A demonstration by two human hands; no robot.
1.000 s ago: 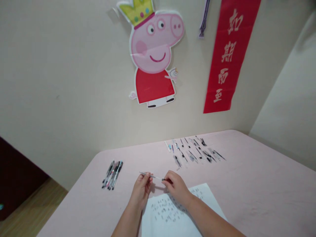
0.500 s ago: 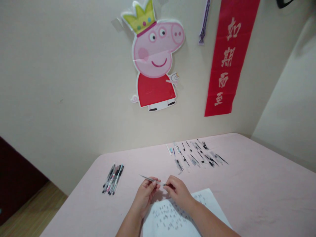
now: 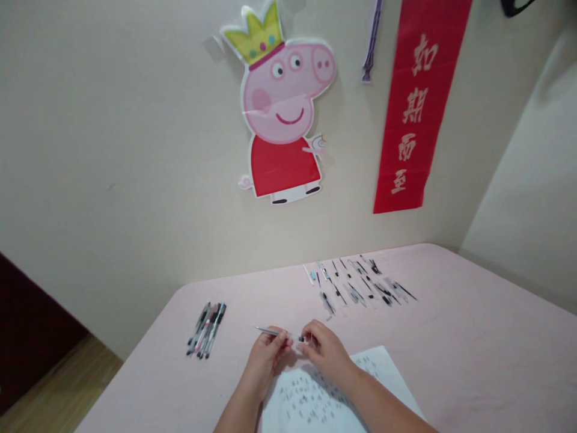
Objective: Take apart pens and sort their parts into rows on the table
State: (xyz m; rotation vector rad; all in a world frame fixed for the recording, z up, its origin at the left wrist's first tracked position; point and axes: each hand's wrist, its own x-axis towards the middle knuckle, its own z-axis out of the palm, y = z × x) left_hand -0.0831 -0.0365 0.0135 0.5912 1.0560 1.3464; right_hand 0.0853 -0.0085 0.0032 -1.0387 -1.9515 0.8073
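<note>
A slim pen (image 3: 267,330) with a clear barrel is held between my two hands, its pointed tip toward the left. My left hand (image 3: 267,356) pinches it around the middle of the barrel. At the pen's right end, the thumb and fingers of my right hand (image 3: 328,350) close on a small black end piece (image 3: 301,339). Whether that piece is attached to the barrel or apart from it is too small to tell. Under my forearms lies a white sheet of paper (image 3: 306,400) with rows of dark handwriting.
Several pens (image 3: 206,331) lie side by side at the left of the pink-covered table (image 3: 148,373). Toward the back right, several separate pen parts (image 3: 356,293), among them dark refills and clear barrels, lie in rows. Behind the table rises a wall with a pig cutout (image 3: 285,165).
The pen's tip has dipped slightly, and the black end piece shows more clearly at my right fingertips. Both hands stay in nearly the same place.
</note>
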